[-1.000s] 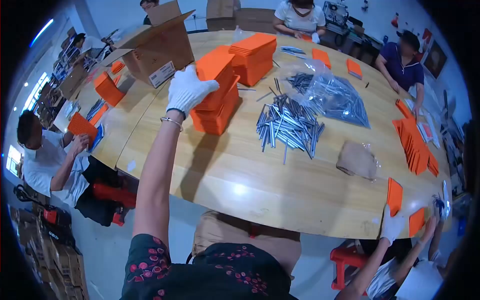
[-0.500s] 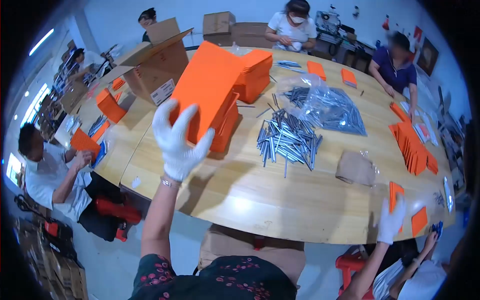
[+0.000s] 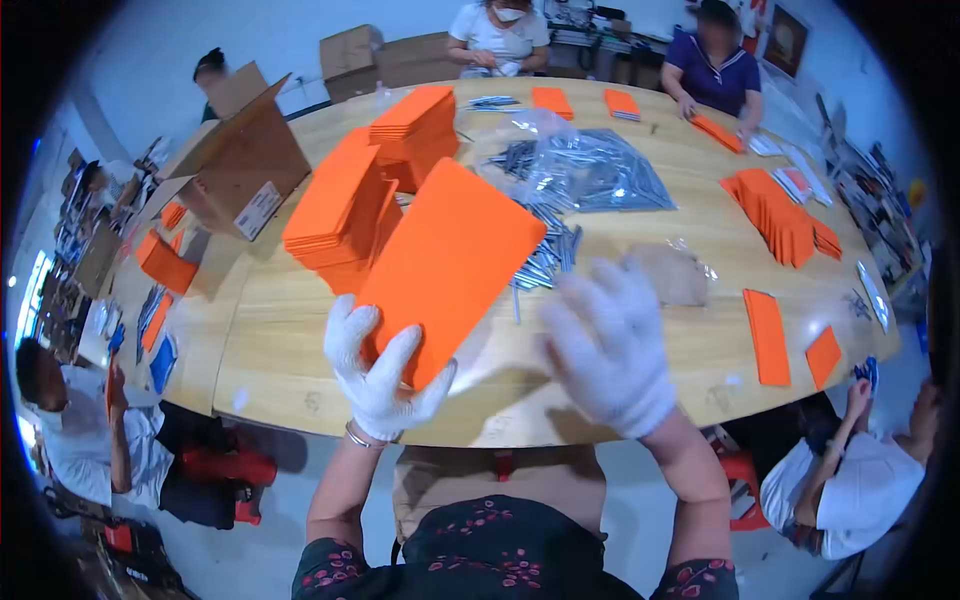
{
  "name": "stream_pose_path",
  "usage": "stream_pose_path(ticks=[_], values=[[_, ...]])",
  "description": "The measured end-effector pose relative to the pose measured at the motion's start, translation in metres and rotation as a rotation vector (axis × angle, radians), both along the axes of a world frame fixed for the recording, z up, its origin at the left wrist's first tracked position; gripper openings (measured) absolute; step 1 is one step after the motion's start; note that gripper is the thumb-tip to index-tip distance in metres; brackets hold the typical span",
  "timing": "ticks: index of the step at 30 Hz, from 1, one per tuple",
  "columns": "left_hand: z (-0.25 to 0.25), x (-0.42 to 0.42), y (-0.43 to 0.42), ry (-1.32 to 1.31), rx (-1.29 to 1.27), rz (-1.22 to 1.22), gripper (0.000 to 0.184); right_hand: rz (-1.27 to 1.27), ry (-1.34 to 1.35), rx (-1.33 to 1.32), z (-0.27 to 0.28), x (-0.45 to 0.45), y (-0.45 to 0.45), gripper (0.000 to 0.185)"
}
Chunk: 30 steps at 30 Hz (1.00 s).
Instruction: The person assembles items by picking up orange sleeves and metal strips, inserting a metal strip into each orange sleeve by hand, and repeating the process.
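Observation:
My left hand [image 3: 388, 375], in a white knitted glove, grips the lower left end of a flat orange rectangular piece [image 3: 455, 265]. That piece is tilted above the table, in front of tall stacks of orange pieces [image 3: 335, 205]. To its right, my gloved right hand [image 3: 610, 345] is raised over the table. Its fingers look apart and hold nothing, though motion blurs them. Grey metal rods [image 3: 562, 250] lie in a loose pile behind the hands, partly hidden by the orange piece. An orange strip-like piece [image 3: 767, 335] rests on the table farther right.
A clear bag of rods [image 3: 610, 175] lies behind the pile. A brown wrapped packet [image 3: 670, 275] sits beyond my right hand. An open cardboard box [image 3: 245, 165] stands at the left. Fanned orange pieces [image 3: 785, 220] lie at the right. Several people sit around the wooden table [image 3: 270, 360].
My left hand has brought an orange piece away from the stacks and closer to me. My right hand has left the orange strip at the far right and moved inward. The view has shifted right.

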<state>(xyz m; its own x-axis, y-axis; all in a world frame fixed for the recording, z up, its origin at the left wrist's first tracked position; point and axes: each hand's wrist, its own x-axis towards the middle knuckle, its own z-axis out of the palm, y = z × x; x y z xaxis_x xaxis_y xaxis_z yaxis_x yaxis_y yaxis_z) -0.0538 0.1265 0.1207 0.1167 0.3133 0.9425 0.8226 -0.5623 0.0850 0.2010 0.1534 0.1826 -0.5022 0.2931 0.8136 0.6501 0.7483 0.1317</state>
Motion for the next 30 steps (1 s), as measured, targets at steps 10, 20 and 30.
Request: stream_pose_path(ticks=[10,20,30], values=[[0.009,0.066,-0.022,-0.228,-0.531,-0.380,0.050,-0.291,-0.178,-0.371,-0.058,0.041,0.020,0.039],[-0.077,0.033,-0.047,-0.407,-0.870,-0.149,0.034,-0.756,0.963,-0.375,-0.099,0.166,0.111,0.029],[-0.085,0.039,-0.040,-0.230,-0.725,0.003,0.028,-0.702,0.744,-0.982,-0.098,0.183,0.137,0.035]])
